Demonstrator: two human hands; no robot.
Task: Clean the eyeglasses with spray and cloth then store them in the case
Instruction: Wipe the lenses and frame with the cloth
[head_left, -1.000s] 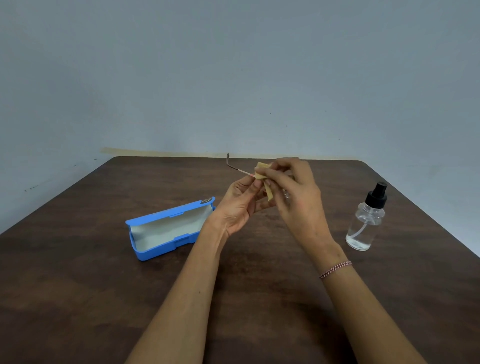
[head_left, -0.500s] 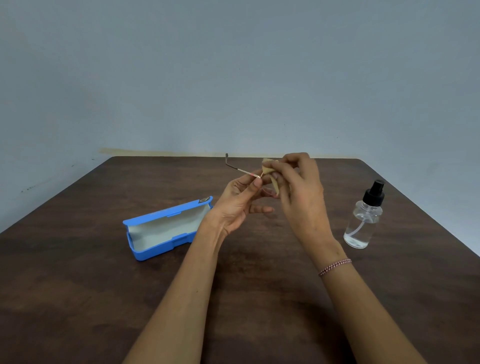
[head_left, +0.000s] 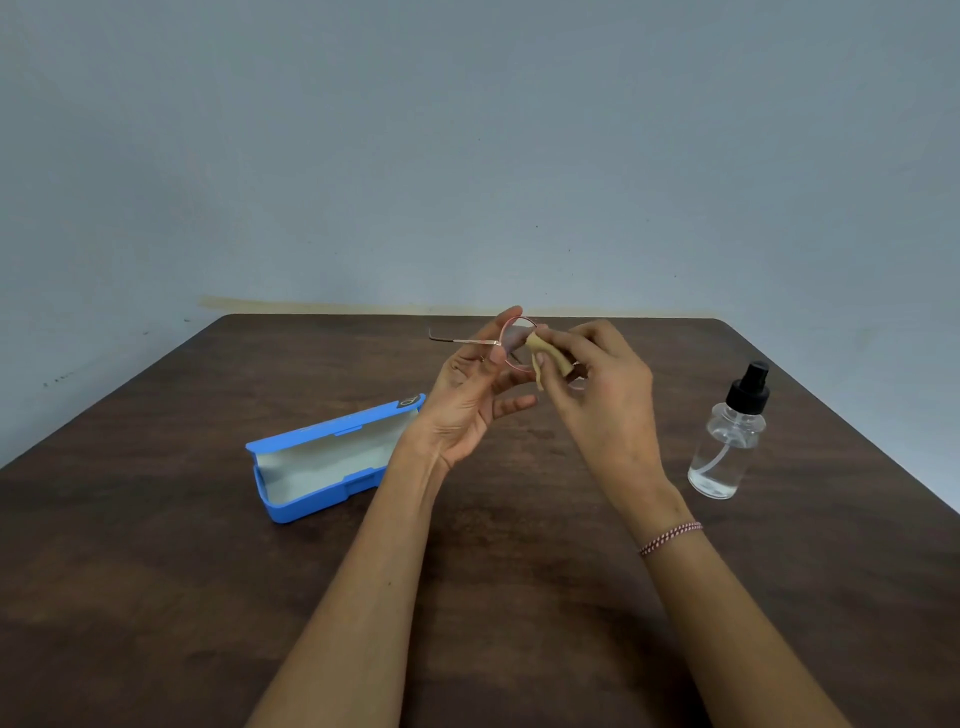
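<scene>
You've just turned the eyeglasses (head_left: 511, 345) so a round lens faces you above the table's (head_left: 156, 571) far middle, left hand (head_left: 470, 395) pinching the frame, right hand (head_left: 597, 384) pinching the cloth (head_left: 550, 356) against it, so wiping continues while the open case (head_left: 327, 460) waits.

Dark wooden bench (head_left: 519, 597) carries an open blue case (head_left: 332, 457) at left, clear spray bottle (head_left: 727, 441) upright at right.

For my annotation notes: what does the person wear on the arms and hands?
Both forearms are bare, with no sleeves in view. The right wrist carries a thin braided bracelet in red and white. The left hand and right hand show no gloves; no rings are visible.
</scene>
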